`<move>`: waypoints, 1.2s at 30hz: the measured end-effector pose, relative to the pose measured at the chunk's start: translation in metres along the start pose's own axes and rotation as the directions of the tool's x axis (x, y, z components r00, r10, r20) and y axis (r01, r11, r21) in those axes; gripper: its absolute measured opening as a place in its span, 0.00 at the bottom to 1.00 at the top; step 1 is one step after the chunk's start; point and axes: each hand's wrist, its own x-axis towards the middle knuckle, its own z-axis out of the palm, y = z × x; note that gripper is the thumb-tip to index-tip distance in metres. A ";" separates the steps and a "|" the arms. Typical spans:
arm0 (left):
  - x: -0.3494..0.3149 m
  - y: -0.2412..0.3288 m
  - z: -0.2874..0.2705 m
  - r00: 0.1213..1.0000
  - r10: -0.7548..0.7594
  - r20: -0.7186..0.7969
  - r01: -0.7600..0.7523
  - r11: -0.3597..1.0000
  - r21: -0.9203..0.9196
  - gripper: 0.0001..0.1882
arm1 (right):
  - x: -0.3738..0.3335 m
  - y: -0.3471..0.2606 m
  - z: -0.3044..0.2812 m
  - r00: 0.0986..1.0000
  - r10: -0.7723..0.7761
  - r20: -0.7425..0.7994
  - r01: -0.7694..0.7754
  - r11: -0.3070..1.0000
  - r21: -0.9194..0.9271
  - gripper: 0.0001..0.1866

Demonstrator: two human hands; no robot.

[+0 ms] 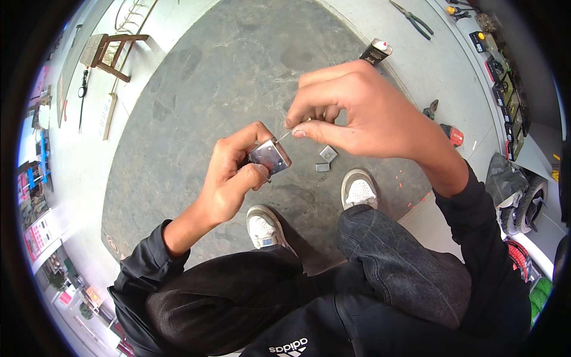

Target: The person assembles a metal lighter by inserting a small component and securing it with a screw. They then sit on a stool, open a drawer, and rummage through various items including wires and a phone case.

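Got the left hand (229,177) wrapped round a shiny metal block (269,156) just left of center, plus a thin rod (285,136) angled up near its corner, pinched in the right hand (351,113), then black can (376,53) and pliers (411,18) upper right

We were in what looked like a workshop: a scuffed grey mat (172,137) covered part of the pale floor (419,65), pliers (413,20) and a spouted can (376,53) stood or lay at its edge, and dark packages (498,92) lined our right, with green coils (540,297) nearby.
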 end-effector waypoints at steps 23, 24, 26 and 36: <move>0.003 -0.001 0.002 0.988 -0.155 -0.010 0.151 0.976 -0.156 0.09 | 0.001 0.002 0.019 0.990 0.129 0.061 -0.119 0.983 -0.138 0.08; 0.003 -0.001 0.002 0.989 -0.149 -0.012 0.146 0.977 -0.156 0.09 | 0.002 0.004 0.019 0.992 0.114 0.053 -0.105 0.983 -0.150 0.09; 0.003 0.000 0.004 0.990 -0.140 -0.007 0.137 0.978 -0.155 0.10 | 0.004 0.008 0.017 0.996 0.088 0.031 -0.081 0.981 -0.175 0.09; 0.004 -0.001 0.005 0.978 -0.202 -0.059 0.191 0.969 -0.156 0.10 | 0.003 0.013 0.019 0.994 0.105 0.026 -0.105 0.994 -0.011 0.09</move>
